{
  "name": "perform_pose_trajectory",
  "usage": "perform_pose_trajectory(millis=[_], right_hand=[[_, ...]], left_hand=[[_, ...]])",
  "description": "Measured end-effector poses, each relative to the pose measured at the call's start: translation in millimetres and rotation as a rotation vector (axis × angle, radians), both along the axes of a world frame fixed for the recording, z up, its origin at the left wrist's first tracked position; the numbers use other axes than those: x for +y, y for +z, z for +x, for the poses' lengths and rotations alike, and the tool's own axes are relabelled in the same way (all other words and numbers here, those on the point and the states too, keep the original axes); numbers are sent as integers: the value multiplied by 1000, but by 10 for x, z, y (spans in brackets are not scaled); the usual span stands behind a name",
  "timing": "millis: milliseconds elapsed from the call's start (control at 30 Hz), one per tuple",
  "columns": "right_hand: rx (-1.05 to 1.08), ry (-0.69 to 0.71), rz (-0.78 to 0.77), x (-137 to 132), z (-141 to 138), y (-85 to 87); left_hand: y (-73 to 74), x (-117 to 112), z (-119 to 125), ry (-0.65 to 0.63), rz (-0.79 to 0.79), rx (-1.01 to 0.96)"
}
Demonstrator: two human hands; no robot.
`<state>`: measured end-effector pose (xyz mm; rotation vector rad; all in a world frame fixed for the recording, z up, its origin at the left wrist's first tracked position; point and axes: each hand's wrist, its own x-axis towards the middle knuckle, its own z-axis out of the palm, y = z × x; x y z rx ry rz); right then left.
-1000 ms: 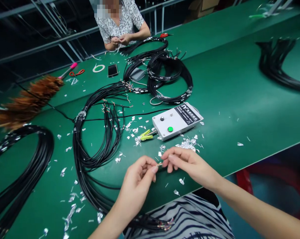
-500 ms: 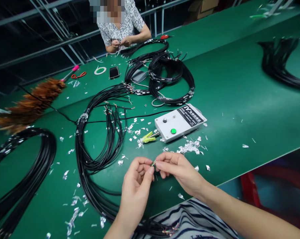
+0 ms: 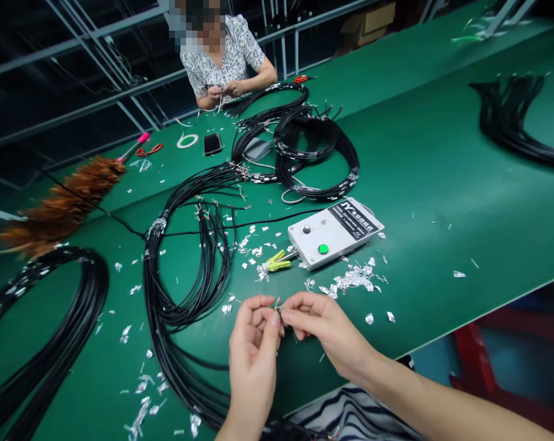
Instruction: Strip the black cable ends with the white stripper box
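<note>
Between my fingertips is the stripped end of a cable (image 3: 278,304), its thin coloured wires showing. My left hand (image 3: 257,340) pinches it with thumb and forefinger. From the other side my right hand (image 3: 320,321) closes its thumb and fingertips on the fine wires; the exact grip is partly hidden. Just beyond my hands sits a grey control box (image 3: 334,233) with a green button, and a yellow-green clip (image 3: 277,261) is at its near left end. A looped bundle of black cables (image 3: 151,306) lies left of my left hand.
Foil scraps (image 3: 355,277) litter the green table (image 3: 424,184). Coiled black cables (image 3: 350,153) lie farther back, another bundle (image 3: 81,306) at left. A feather duster (image 3: 70,196), red-handled scissors (image 3: 149,150), tape roll (image 3: 187,141) and phone (image 3: 212,144) lie back left. Across sits a co-worker (image 3: 228,61).
My fingertips have drawn closer together at the cable end, and the coloured wires now point up between them. The whole view has shifted slightly.
</note>
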<state>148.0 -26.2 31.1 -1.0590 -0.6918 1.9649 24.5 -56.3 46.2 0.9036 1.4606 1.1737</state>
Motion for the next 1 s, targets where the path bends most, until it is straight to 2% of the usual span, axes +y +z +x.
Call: perform_pose_trajectory(millis=[200,367,533,733,833,900,1000], right_hand=[[-6,25,56,51,17,-13],[-11,37,71,33,-29,-58],[-93,32,82,20,-1,-81],[-188,80,182,39,20,-116],[-350,89,343,72,67,-142],[-510,88,535,95,130,-147],[-741,91,876,129,240,-120]], left_hand=[[-24,-8,5,-10,-16,-33],[-56,-23,-8,21,-38,14],[-81,9,-23,-46,-45,-15],[-189,30,21,93,16,-55],[-218,17,16,108,107,119],[-206,22,-7,93,130,212],[-168,57,-53,39,55,173]])
